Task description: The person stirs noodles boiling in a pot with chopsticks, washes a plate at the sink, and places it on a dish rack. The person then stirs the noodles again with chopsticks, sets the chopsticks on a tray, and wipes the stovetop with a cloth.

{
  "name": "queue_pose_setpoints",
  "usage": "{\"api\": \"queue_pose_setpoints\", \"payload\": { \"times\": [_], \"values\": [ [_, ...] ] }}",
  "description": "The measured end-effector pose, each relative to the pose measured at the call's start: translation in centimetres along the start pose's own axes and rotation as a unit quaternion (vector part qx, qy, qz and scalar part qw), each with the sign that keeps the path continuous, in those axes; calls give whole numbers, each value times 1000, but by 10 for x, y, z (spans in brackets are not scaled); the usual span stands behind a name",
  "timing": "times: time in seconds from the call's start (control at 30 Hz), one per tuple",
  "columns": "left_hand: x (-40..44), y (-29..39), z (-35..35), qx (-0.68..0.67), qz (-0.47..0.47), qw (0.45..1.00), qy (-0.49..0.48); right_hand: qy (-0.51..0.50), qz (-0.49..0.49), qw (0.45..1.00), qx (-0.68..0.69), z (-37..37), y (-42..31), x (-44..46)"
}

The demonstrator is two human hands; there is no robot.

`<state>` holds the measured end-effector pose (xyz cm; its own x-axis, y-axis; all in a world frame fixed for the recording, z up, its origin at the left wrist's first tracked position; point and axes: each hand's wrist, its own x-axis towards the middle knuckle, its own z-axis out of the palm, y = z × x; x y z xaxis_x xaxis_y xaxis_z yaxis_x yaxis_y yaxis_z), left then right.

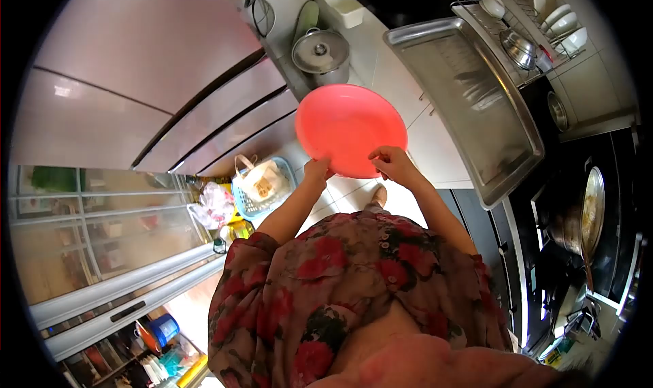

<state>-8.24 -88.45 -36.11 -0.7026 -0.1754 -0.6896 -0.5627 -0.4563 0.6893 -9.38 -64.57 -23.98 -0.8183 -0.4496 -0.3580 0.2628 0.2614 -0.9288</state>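
A wide pink plastic basin (350,124) is held out in front of my body, its inside facing up toward me. Nothing shows inside it. My left hand (318,171) is closed on the near left part of the rim. At the near right part of the rim, my right hand (393,165) is closed with its fingers bent over the edge. The undersides of both grips are hidden.
Beyond the basin, a lidded metal pot (320,53) stands near a white container (342,7). To the right lie a large metal sink tray (469,102), a dish rack (520,30) and a pan (578,221). A blue basket (280,192) sits left, beside a fridge (136,61).
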Motion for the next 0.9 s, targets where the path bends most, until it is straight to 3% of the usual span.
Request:
{"api": "queue_pose_setpoints", "payload": {
  "times": [0.43,0.7,0.9],
  "values": [
    [170,81,83,-74,23,995,55,34,-19,997,71,-79,-30,71],
    [298,152,105,-142,21,985,92,84,22,996,19,-104,-64,154],
    [434,171,106,-113,0,992,59,122,64,990,-42,-105,-77,243]
  ]
}}
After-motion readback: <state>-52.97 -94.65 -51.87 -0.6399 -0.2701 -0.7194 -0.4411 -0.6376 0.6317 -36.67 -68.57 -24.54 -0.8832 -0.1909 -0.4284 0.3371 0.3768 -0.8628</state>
